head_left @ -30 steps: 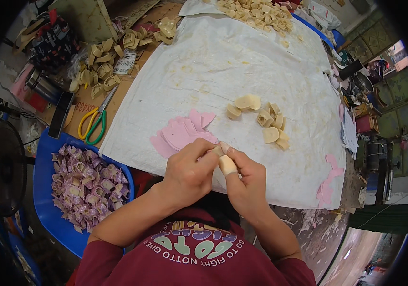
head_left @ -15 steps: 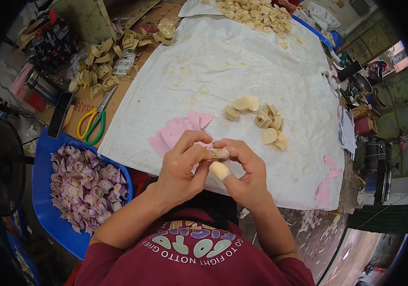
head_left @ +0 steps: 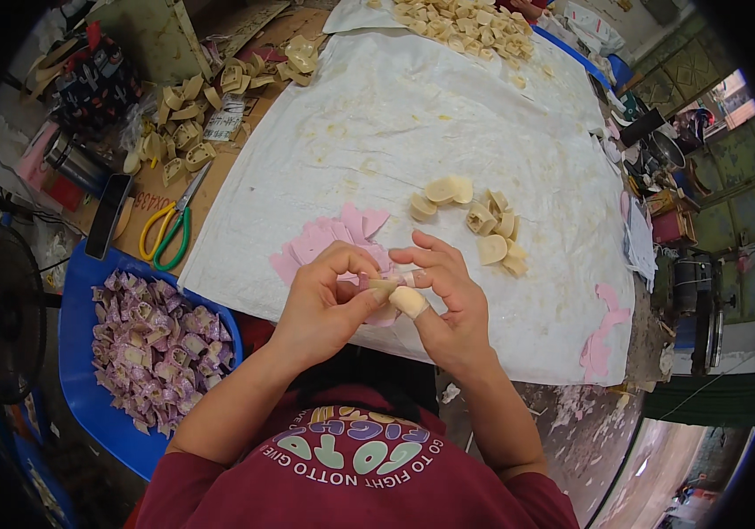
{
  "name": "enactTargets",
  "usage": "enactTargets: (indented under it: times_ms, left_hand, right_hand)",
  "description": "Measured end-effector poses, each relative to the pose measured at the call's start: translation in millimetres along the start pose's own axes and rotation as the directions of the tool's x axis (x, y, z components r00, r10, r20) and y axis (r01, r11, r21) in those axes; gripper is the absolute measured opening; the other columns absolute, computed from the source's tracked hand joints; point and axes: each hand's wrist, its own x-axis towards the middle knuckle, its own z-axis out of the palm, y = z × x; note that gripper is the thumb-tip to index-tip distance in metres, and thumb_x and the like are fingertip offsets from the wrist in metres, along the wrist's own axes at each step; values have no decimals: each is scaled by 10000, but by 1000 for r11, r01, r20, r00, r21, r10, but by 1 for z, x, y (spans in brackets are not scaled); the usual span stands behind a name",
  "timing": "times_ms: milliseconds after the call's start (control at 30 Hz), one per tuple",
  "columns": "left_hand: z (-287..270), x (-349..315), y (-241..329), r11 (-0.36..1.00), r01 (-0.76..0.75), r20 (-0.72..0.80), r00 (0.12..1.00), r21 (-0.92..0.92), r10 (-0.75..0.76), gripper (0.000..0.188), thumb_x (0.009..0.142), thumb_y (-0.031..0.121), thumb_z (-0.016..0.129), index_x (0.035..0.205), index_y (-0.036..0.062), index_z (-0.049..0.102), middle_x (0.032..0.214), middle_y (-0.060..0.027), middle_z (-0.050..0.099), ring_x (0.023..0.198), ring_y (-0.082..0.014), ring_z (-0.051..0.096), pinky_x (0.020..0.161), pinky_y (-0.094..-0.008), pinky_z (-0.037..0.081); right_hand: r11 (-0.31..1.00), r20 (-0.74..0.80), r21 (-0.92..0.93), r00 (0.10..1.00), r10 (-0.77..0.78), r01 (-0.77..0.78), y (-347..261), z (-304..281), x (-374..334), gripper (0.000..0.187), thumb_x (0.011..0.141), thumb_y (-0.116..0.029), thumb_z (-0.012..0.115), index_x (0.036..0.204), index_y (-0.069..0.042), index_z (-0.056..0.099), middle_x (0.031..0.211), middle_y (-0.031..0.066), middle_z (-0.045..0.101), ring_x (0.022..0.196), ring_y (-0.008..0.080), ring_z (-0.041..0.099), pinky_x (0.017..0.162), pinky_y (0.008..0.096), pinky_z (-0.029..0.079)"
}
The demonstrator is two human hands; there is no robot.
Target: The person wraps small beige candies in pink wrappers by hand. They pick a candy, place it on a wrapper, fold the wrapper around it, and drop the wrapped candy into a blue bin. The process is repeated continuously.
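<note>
In front of my chest, my left hand (head_left: 317, 304) pinches a small beige piece (head_left: 379, 285) between thumb and fingers. A pink cut sheet (head_left: 383, 316) shows just under it, at my fingertips. My right hand (head_left: 455, 328) grips the same piece from the other side with thumb and index finger, its other fingers partly stretched. A cream finger cover sits on the right thumb, and pale tape wraps the index finger. Fanned pink cut sheets (head_left: 320, 240) lie beyond my left hand. Beyond the right are several beige heel-shaped pieces (head_left: 488, 220).
At left, a blue tub (head_left: 78, 353) holds purple-patterned pieces (head_left: 153, 348). Scissors (head_left: 168, 231) with yellow and green handles lie near a phone (head_left: 109, 216) and a flask (head_left: 78, 163). A white cloth (head_left: 369, 115) bears a beige heap (head_left: 470, 31) and pink scraps (head_left: 605, 335).
The right-hand fingers have lifted and spread a little from the piece. More of the beige piece and the pink sheet shows between my hands. The view has shifted slightly.
</note>
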Motion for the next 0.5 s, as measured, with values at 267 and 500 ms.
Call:
enactTargets:
  times_ms: [267,500]
  left_hand:
    - [-7,2,-3,820,-221,115,975,528,189,182,845,-50,633,982,6,527,1021,-55,530,833,-154,645,676,-255,550]
    - [-1,1,-9,601,466,296,883,-650,-365,504,993,391,482,1378,77,394,1148,-130,606,923,-276,671,830,-395,552]
  right_hand:
    - [990,34,70,992,119,-121,9,4,-4,110,787,-23,640,893,-32,664,1033,93,678,1130,326,542,941,416,435]
    - [895,-224,-418,937,-267,155,-1,9,-3,221,766,-56,687,986,-39,688,1121,116,654,1125,365,542,957,424,433]
